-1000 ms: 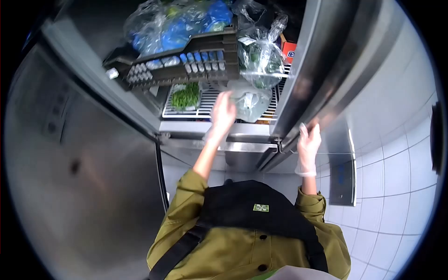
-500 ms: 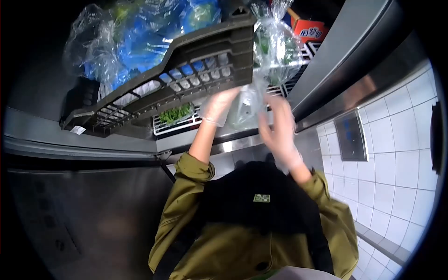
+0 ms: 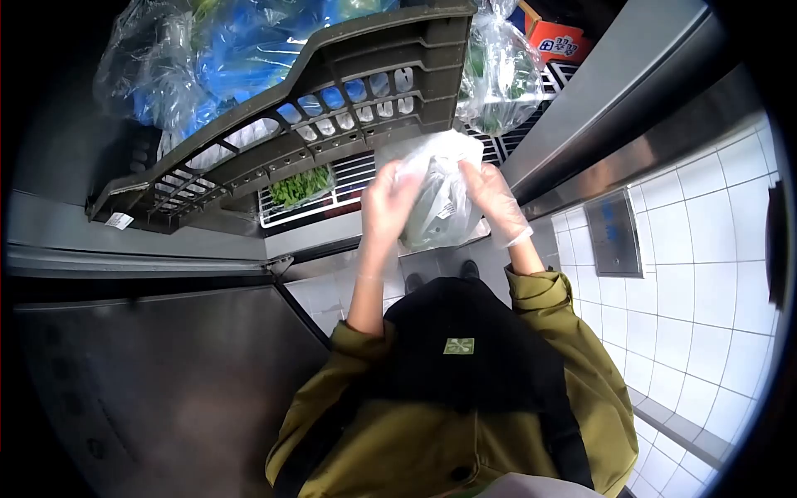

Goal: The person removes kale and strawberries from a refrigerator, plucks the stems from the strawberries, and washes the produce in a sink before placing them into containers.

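Note:
Between my hands hangs a translucent white plastic bag (image 3: 444, 212), with something pale green and hard to make out inside. My left hand (image 3: 384, 203), in a clear glove and partly blurred, grips the bag's upper left edge. On the opposite side my right hand (image 3: 496, 199), also in a clear glove, pinches the bag's top between thumb and fingers. The bag is in front of the wire shelf and just below a dark plastic crate (image 3: 390, 79).
Bags of produce in blue and clear plastic (image 3: 241, 62) fill the crate. Under it a pack of green herbs (image 3: 300, 187) sits on the white wire shelf (image 3: 353, 178). Bagged greens (image 3: 502, 75) and an orange box (image 3: 556, 41) stand right. An open steel door (image 3: 166, 382) is left; a tiled wall (image 3: 689, 241) right.
The plastic bag has come out from the shelf toward me and upright between my hands. My right hand, apart from it before, now holds its top.

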The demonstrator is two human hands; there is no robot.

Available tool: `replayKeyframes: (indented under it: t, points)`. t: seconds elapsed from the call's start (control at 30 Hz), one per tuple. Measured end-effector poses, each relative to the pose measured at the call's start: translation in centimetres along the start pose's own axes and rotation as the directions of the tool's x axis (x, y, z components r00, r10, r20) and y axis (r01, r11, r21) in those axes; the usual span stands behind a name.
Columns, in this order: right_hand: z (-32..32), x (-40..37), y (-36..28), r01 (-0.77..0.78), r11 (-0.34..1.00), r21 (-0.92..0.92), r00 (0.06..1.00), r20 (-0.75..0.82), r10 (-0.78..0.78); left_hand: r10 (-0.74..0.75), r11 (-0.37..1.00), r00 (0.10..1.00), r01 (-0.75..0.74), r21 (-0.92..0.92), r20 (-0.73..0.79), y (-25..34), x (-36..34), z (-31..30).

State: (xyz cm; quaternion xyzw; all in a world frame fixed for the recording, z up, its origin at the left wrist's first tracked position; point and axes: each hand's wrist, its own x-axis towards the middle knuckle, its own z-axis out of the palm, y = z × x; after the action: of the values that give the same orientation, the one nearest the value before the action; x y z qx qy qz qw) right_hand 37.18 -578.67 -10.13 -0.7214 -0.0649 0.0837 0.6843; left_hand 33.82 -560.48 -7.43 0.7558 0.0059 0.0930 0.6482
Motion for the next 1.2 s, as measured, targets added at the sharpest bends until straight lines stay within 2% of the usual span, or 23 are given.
replayKeyframes:
  t: [0.03, 0.1, 0.17, 0.2, 0.23, 0.3, 0.33, 0.37, 0.47, 0.5, 0.57, 0.6, 0.67, 0.7, 0.77, 0.83, 0.9, 0.97, 1.07, 1.1, 1.13, 1.17, 1.2]
  points:
    - [-0.6, -0.4, 0.2, -0.033, 0.998, -0.049, 0.999, 0.036, 0.035, -0.009, 0.931, 1.000, 0.005, -0.365, -0.009, 0.1, 0.6, 0.1]
    - [-0.9, -1.1, -0.2, -0.014, 0.972, -0.233, 0.999, 0.045, 0.025, -0.204, 0.776, 0.979, 0.157, -0.611, -0.007, 2.2, 1.1, -0.3]
    - [-0.4, -2.0, -1.9, 0.073, 0.869, -0.489, 0.997, 0.020, -0.073, -0.188, 0.703, 0.980, 0.089, -0.706, -0.064, 0.1, 2.4, -0.7]
    - [-0.1, -2.3, -2.1, 0.257, 0.821, -0.509, 0.952, -0.013, -0.306, -0.238, 0.609, 0.971, 0.154, -0.778, 0.005, 0.2, 3.0, -1.0]
    - [0.4, -2.3, -2.3, 0.293, 0.809, -0.509, 0.919, -0.083, -0.385, -0.280, 0.507, 0.957, 0.217, -0.834, 0.079, 0.4, 3.3, -1.2]
    - [1.7, -2.0, -2.9, 0.363, 0.775, -0.518, 0.820, -0.218, -0.530, -0.256, 0.431, 0.957, 0.242, -0.869, 0.140, 1.7, 3.6, -1.2]
    - [2.2, -1.8, -3.5, 0.411, 0.755, -0.511, 0.789, -0.215, -0.575, -0.145, 0.371, 0.973, 0.221, -0.902, 0.178, 1.7, 3.8, -1.2]
    - [2.0, -1.6, -3.7, 0.347, 0.837, -0.424, 0.882, -0.155, -0.445, -0.032, 0.306, 0.978, 0.208, -0.929, 0.208, 1.6, 4.0, -1.2]
    - [1.0, -1.0, -3.3, 0.098, 0.971, -0.217, 0.995, 0.034, -0.093, 0.134, 0.534, 0.969, 0.106, -0.839, 0.208, 0.1, 5.0, -1.2]
    - [1.2, -1.3, -3.7, 0.037, 0.990, -0.138, 0.999, 0.029, -0.033, 0.295, 0.728, 0.947, -0.135, -0.673, 0.130, 1.2, 3.7, -0.7]
    - [1.5, -2.1, -4.8, -0.090, 0.996, 0.019, 0.995, 0.035, 0.089, 0.297, 0.775, 0.946, -0.162, -0.611, 0.126, -1.0, 3.4, -0.7]
    - [1.1, -2.3, -4.3, -0.128, 0.989, 0.068, 0.986, 0.113, 0.119, 0.197, 0.845, 0.970, -0.095, -0.526, 0.142, -1.2, 2.9, -1.0]
    - [1.3, -2.5, -3.7, -0.105, 0.991, 0.080, 0.992, 0.080, 0.098, -0.001, 0.968, 0.982, 0.049, -0.248, 0.191, -1.6, 1.5, -1.3]
    - [1.4, -2.7, -3.6, -0.096, 0.992, 0.085, 0.994, 0.064, 0.091, 0.134, 0.991, 0.974, -0.128, -0.039, 0.183, -1.6, 1.3, -1.0]
    - [2.1, -2.8, -3.8, -0.044, 0.996, 0.075, 0.999, -0.005, 0.045, 0.191, 0.927, 0.967, -0.234, 0.293, 0.167, -1.6, 1.6, -0.7]
    - [2.3, -2.6, -3.9, -0.008, 0.998, 0.063, 0.999, -0.048, 0.011, 0.026, 0.999, 0.966, -0.014, -0.048, 0.258, -1.7, 1.8, -1.1]
    - [1.9, -2.2, -3.3, 0.007, 0.999, 0.049, 0.997, -0.071, -0.004, -0.065, 0.946, 0.936, 0.168, -0.277, 0.347, -2.3, 2.2, -1.7]
    - [1.6, -1.8, -2.3, 0.198, 0.974, -0.109, 0.976, -0.070, -0.207, -0.044, 0.969, 0.939, 0.123, -0.216, 0.340, -3.2, 2.2, -1.5]
    - [1.1, -1.7, -2.5, 0.393, 0.869, -0.301, 0.898, -0.080, -0.433, 0.059, 0.990, 0.977, -0.084, 0.117, 0.206, -5.9, 2.5, -1.3]
    - [0.8, -1.6, -2.6, 0.440, 0.825, -0.356, 0.863, -0.087, -0.497, 0.031, 0.987, 0.998, -0.021, -0.162, 0.059, -4.0, 2.2, -1.5]
    - [0.1, -1.3, -2.5, 0.529, 0.719, -0.451, 0.781, -0.073, -0.621, 0.085, 0.991, 0.996, -0.086, -0.107, -0.018, -3.7, 2.5, -1.9]
    - [-0.5, -1.6, -2.7, 0.524, 0.695, -0.493, 0.771, -0.074, -0.633, 0.141, 0.988, 0.986, -0.146, -0.048, -0.088, -3.6, 2.9, -2.8]
    - [-0.8, -2.2, -3.2, 0.442, 0.788, -0.428, 0.803, -0.203, -0.561, -0.052, 0.988, 0.977, 0.080, 0.129, -0.209, -3.0, 3.5, -4.0]
